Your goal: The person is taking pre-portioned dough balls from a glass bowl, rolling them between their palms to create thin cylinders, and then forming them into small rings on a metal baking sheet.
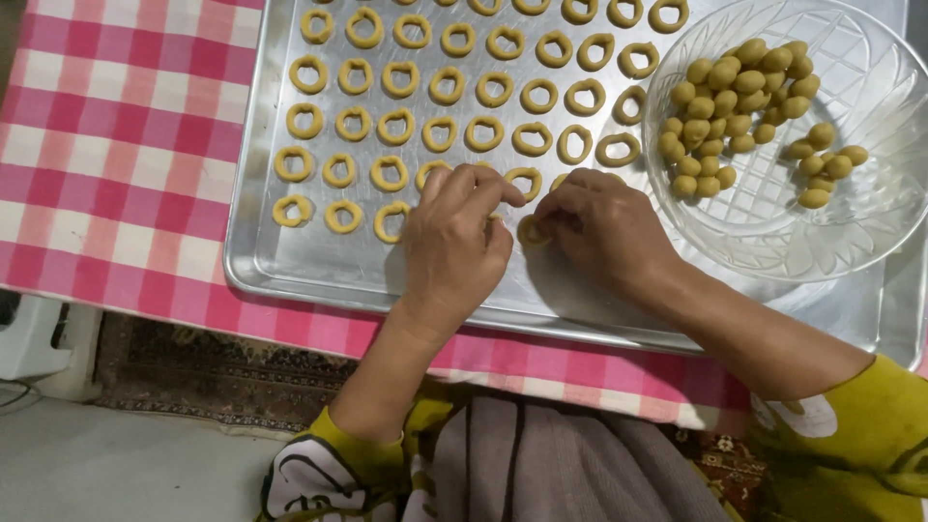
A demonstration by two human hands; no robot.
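Both my hands rest on a metal baking tray (280, 261) lined with rows of yellow dough rings (396, 127). My right hand (604, 227) pinches a small dough ring (531, 231) at its fingertips, just above the tray's front part. My left hand (454, 242) lies beside it, fingers curled, its fingertips touching the tray close to that same ring. A clear glass bowl (851, 232) at the right holds several small dough balls (735, 106).
The tray lies on a pink and white checked cloth (116, 145) over a table edge. Below are a patterned rug (213, 372), a pale floor and a white object (34, 333) at the left. My lap shows grey fabric and yellow sleeves.
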